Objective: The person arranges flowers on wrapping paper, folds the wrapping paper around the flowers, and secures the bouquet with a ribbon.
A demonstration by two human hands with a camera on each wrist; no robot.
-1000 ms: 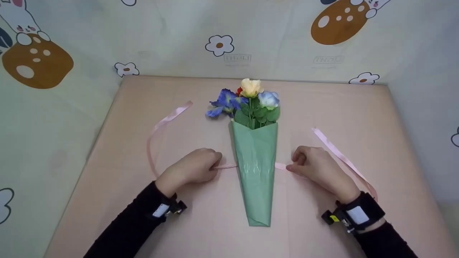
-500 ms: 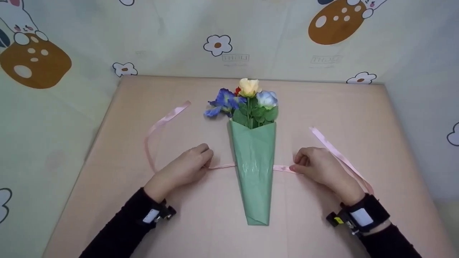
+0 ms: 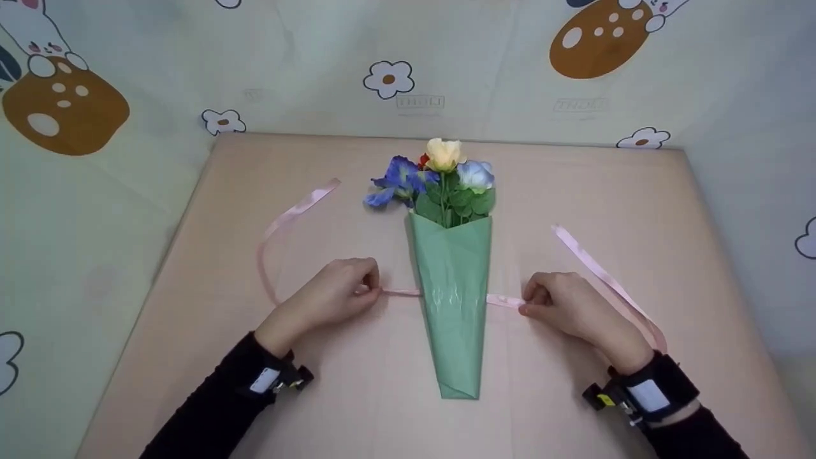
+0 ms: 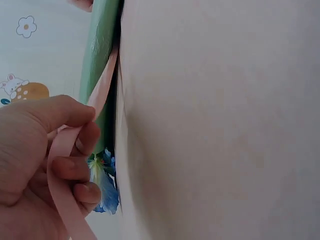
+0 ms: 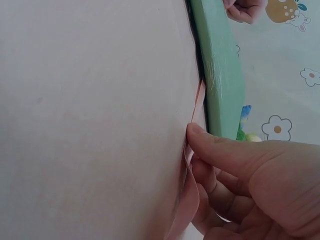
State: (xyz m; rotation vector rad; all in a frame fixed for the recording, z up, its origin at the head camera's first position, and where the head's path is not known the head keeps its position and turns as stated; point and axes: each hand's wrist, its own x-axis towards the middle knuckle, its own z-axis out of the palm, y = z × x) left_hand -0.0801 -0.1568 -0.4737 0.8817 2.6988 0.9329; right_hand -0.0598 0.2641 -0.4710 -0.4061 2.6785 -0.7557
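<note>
A bouquet in a green paper wrap lies at the middle of the table, its blue, cream, red and pale blue flowers toward the back. A pink ribbon runs beneath the wrap and comes out on both sides. On the left, my left hand pinches the ribbon between thumb and forefinger; in the left wrist view the ribbon trails down across the curled fingers. To the right of the wrap, my right hand pinches the other stretch, with its tail hanging below the thumb in the right wrist view.
One loose ribbon end curves over the table at the back left, another at the right. The pinkish table meets a pale patterned backdrop behind. Each wrist wears a camera strap.
My left hand has moved a little outward to the left along the ribbon and now shows its thumb. My right hand has shifted slightly right and nearer. The bouquet stays in place.
</note>
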